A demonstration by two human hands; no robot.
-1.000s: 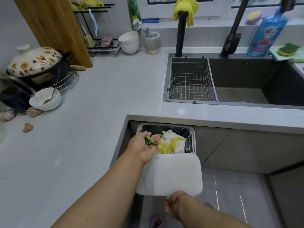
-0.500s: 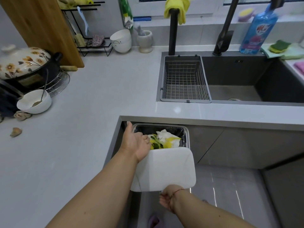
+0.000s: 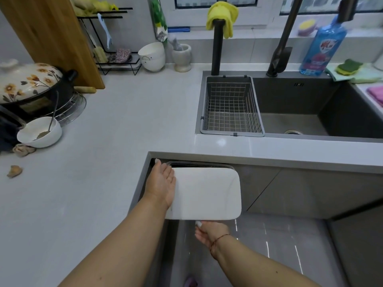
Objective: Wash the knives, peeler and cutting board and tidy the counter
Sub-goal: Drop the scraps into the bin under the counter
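Flattening out since half a second ago, the white cutting board (image 3: 207, 193) is now lying almost level over the bin (image 3: 199, 163), hiding the yellow and green scraps that were showing there earlier; only the dark back rim of the bin is peeking out beyond the board's far edge. It is sitting below the edge of the tabletop (image 3: 124, 131), in the corner in front of the grey cabinet doors (image 3: 310, 193). The left hand (image 3: 162, 183) is resting against the board's left side with its fingers (image 3: 165, 169) straight and relaxed, palm turned toward the board, gripping nothing. The right hand (image 3: 207, 233) is holding the board at its near edge from underneath, fingers curled below it, a red cord showing at the wrist. Up on the tabletop, a wire basket (image 3: 231, 106) is hanging in the left part of the dark sink (image 3: 300, 121), with a yellow cloth (image 3: 223, 14) draped over a black post behind it and a blue bottle (image 3: 323, 44) standing near the tap. Further left, a white bowl with a spoon (image 3: 40, 131) is sitting just beside a flowered pot (image 3: 27, 81), and a tall wooden board (image 3: 51, 38) is leaning against the wall next to a black wire rack (image 3: 116, 59).
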